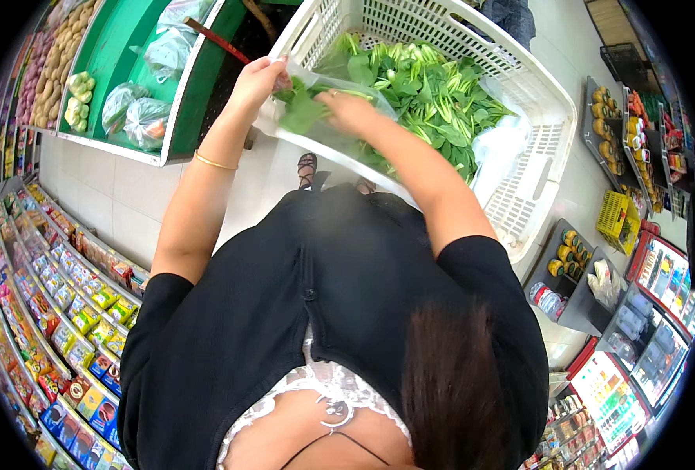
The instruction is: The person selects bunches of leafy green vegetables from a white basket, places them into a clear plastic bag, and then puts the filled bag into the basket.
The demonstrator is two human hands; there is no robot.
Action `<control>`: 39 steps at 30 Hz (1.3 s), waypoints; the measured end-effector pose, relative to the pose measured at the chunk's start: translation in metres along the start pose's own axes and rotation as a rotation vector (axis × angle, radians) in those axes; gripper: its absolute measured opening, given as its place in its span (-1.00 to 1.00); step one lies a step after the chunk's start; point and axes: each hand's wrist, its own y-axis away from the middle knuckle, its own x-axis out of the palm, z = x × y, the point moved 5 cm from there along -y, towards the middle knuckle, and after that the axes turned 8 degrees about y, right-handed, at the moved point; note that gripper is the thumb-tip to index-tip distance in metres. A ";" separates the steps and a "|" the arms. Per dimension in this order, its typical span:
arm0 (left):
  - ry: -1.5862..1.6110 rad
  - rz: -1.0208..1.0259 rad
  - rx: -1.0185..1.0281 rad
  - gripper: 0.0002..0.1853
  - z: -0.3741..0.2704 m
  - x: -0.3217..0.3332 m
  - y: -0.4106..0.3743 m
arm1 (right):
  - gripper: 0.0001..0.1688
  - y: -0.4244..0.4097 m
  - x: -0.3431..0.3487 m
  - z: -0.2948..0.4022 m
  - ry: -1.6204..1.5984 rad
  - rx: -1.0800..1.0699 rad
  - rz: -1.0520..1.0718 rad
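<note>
A white plastic crate with slotted walls holds a heap of leafy greens. Over its near left corner my left hand grips the edge of a clear plastic bag. My right hand reaches at the bag's mouth with its fingers on green leaves; the fingertips are partly hidden by leaves and film. More whitish plastic film lies along the right side of the greens, inside the crate.
Left of the crate stands a green display bin with bagged vegetables. A reddish stick juts out between bin and crate. Snack shelves curve along the left; shelves with jars and a yellow basket are at right.
</note>
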 end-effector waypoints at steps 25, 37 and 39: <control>1.009 0.502 -0.328 -0.72 -0.051 0.042 0.074 | -0.80 0.140 -0.095 -0.012 0.256 0.362 0.356; 0.379 0.406 -0.159 -0.74 -0.002 0.068 0.092 | -0.59 0.163 -0.121 -0.117 -0.163 0.592 -0.327; 0.280 0.444 -0.047 -0.74 0.002 0.071 0.089 | -0.57 0.134 -0.111 -0.127 -0.170 0.569 -0.351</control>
